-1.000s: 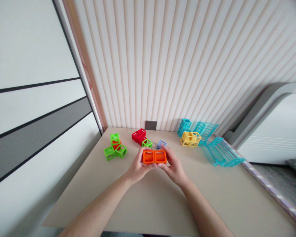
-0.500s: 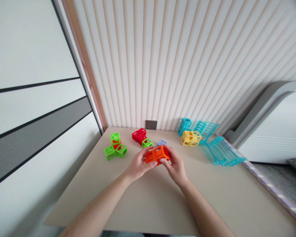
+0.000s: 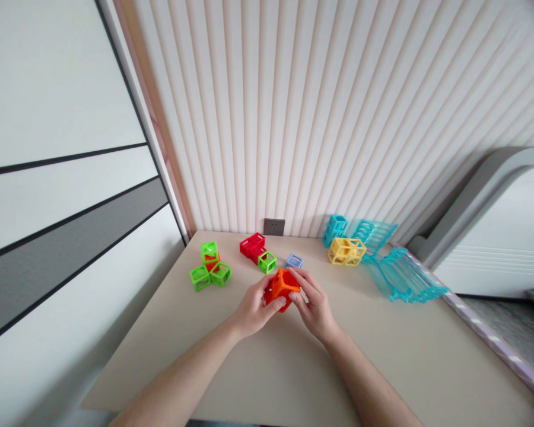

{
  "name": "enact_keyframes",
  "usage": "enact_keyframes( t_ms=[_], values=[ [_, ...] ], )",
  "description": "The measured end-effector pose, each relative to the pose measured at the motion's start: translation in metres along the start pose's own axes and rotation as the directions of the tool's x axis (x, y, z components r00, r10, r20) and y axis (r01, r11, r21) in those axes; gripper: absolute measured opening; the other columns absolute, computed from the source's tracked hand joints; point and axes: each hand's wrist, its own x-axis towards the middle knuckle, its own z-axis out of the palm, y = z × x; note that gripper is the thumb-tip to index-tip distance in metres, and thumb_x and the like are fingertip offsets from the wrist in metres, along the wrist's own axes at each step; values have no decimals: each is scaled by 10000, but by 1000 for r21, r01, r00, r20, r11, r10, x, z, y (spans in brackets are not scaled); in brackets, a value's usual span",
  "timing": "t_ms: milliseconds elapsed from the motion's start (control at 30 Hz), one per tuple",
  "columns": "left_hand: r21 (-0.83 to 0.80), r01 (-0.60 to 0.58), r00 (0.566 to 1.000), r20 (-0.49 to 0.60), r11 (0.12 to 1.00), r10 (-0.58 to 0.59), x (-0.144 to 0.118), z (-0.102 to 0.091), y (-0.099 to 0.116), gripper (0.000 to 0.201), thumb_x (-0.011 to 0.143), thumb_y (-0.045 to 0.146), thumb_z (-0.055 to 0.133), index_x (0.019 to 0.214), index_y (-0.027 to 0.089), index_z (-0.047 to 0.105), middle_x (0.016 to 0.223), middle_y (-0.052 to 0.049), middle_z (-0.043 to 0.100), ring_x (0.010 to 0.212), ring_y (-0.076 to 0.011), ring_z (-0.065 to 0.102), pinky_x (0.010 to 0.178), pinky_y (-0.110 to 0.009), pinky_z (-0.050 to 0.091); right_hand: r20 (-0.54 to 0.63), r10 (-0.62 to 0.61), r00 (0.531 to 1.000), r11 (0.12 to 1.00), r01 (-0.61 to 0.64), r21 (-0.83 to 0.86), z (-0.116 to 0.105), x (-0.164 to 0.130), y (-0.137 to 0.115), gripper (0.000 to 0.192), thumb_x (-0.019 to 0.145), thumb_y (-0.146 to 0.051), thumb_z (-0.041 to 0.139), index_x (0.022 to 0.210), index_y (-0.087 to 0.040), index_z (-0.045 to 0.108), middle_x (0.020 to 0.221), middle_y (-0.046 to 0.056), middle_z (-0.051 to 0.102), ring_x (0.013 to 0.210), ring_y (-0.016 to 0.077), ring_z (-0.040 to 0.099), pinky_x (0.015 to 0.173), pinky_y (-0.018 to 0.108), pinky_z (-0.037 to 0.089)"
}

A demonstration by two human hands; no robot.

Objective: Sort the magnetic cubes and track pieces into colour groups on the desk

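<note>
Both hands hold an orange open-frame block piece (image 3: 282, 287) above the middle of the beige table (image 3: 258, 367). My left hand (image 3: 251, 308) grips it from the left and below. My right hand (image 3: 314, 302) grips its right side with fingers over the top. The piece is turned so one corner points up at me. A small blue-grey cube (image 3: 294, 260) lies on the table just behind my hands.
A green cube cluster (image 3: 210, 270) lies at the left. Red blocks (image 3: 253, 245) with a green cube (image 3: 266, 261) sit near the wall socket (image 3: 273, 226). Yellow cubes (image 3: 346, 251), a teal cube (image 3: 334, 229) and teal ramp pieces (image 3: 400, 276) lie at the right.
The orange two-cube piece was held flat and facing me; both hands have turned it end-on and tilted it, and lowered it slightly toward the table.
</note>
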Motion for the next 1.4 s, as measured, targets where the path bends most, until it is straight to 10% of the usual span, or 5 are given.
enact_keyframes(
  t_ms=[567,1000,1400],
  values=[
    [-245,22,999,-39,969,-33,6,1,-11,459,926,465,609,1287,199,515,1271,-106,630,1196,-273,599,1051,-411,461,-12,213,977,963,-207,170,22,-4,2,595,934,-345,638,1482,-309,413,1403,108,556,1221,274,579,995,438,523],
    [265,20,995,-100,964,7,6,-14,-14,530,851,197,616,1354,217,452,1335,-115,597,1216,-274,575,1077,-448,421,72,271,960,947,-279,158,38,-7,13,673,829,-122,603,1461,-292,447,1308,98,580,1136,233,605,914,390,569],
    [252,48,998,-58,967,-34,7,-19,-8,596,834,203,634,1386,235,412,1361,-125,583,1209,-276,590,1049,-458,451,169,278,946,959,-284,11,32,-4,15,755,851,-234,667,1531,-271,341,1321,112,613,1185,267,605,1025,479,490]
  ],
)
